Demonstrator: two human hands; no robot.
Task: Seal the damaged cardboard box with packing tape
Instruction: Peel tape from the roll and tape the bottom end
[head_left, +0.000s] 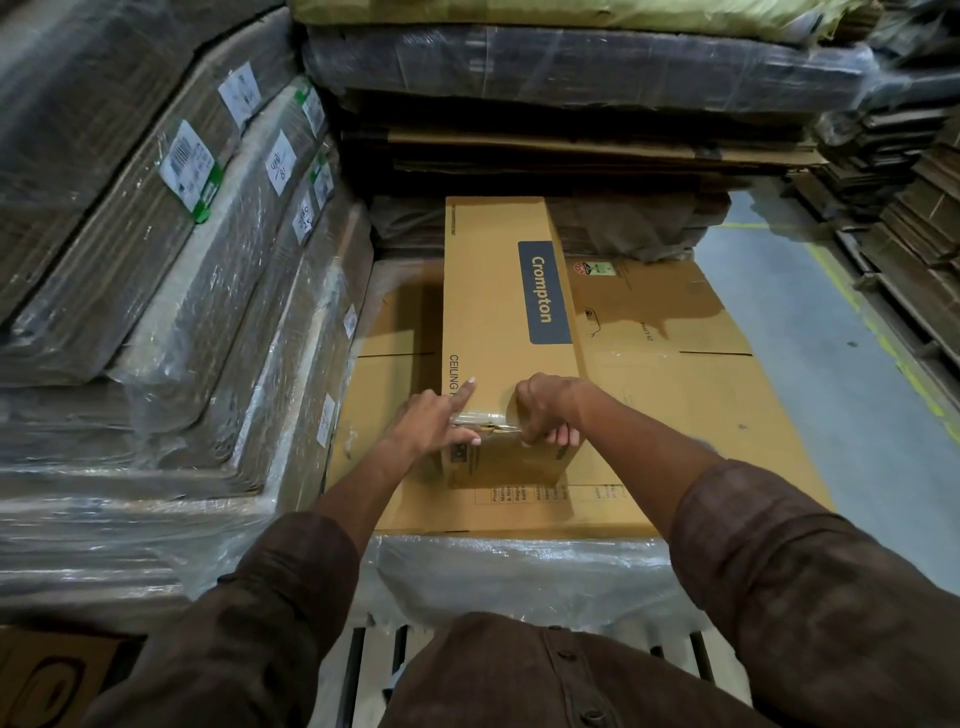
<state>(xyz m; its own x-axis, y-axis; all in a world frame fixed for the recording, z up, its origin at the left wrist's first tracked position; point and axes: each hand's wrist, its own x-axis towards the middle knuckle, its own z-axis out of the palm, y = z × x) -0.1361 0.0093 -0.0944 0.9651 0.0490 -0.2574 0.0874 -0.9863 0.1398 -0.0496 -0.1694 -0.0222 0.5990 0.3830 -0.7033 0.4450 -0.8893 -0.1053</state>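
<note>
A long tan cardboard box printed "Crompton" lies lengthwise in front of me. A torn seam shows at its near top edge. A strip of clear packing tape runs across that edge between my hands. My left hand presses on the box's near left corner, index finger straight on the top and thumb on the taped front edge. My right hand is curled over the near right corner where the tape ends. Its fingers hang down the front face and hide whatever lies inside them.
The box rests on a flat cardboard sheet on a plastic-wrapped pallet stack. Wrapped bundles of flat cartons rise close on the left and behind. Grey floor with a yellow line lies to the right.
</note>
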